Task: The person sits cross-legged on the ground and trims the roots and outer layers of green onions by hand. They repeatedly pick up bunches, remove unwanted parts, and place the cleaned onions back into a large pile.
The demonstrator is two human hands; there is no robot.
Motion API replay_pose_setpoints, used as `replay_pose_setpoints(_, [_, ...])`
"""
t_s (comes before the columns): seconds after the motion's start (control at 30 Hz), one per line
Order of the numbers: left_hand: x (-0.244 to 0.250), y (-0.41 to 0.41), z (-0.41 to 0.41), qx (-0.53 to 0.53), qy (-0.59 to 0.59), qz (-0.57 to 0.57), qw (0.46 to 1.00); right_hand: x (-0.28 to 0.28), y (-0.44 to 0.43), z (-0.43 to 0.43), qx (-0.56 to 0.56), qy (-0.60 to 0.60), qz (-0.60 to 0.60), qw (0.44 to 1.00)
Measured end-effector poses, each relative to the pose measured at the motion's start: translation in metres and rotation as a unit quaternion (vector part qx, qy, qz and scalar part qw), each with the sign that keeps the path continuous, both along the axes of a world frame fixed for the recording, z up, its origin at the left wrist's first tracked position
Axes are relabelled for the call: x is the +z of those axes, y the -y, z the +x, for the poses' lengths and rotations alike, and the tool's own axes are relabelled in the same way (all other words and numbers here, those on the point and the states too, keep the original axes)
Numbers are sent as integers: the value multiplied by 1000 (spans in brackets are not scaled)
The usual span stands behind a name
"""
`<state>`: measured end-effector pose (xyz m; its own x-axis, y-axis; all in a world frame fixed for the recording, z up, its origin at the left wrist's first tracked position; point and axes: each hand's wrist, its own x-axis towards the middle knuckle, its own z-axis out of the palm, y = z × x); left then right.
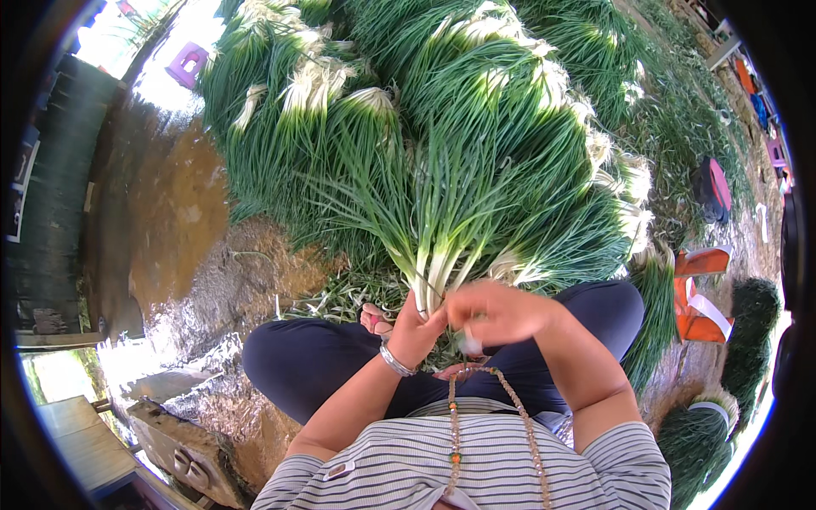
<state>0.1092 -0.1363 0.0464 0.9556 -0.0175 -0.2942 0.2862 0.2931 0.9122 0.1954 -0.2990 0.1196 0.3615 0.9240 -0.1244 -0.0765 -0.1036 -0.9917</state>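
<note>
Between my knees, my left hand (411,335) grips a small bunch of spring onions (437,264) low on its white stems, with the green leaves fanned out away from me. My right hand (507,315) is blurred, its fingers curled beside the root end of that bunch. Below those fingers a small whitish thing (470,346) shows, too blurred to name, and I cannot tell whether the hand holds it. Just beyond the bunch rises a large heap of spring onions (446,95), laid in bundles with pale root ends showing.
Loose green trimmings (347,290) lie on the wet floor (185,210) by my foot. Tied bundles of greens (695,427) stand at the lower right, near an orange and white object (701,293). At the upper left is a purple plastic stool (186,65); a concrete block (185,456) sits lower left.
</note>
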Motion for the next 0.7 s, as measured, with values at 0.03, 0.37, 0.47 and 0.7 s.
replay_pose_setpoints(0.03, [-3,3,0,40,39,7,998,6,-3,-5,111,-63,58,990])
replay_pose_setpoints(0.37, [8,-9,0,18,-83,-151,985,-19,1,20,-344,341,-174,857])
replay_pose_setpoints(0.47, [7,-9,-2,4,-52,-156,986,-30,-3,21,-345,437,-151,817])
replay_pose_setpoints(0.7, [8,-10,1,59,-75,-102,990,9,4,1,-135,230,-116,957])
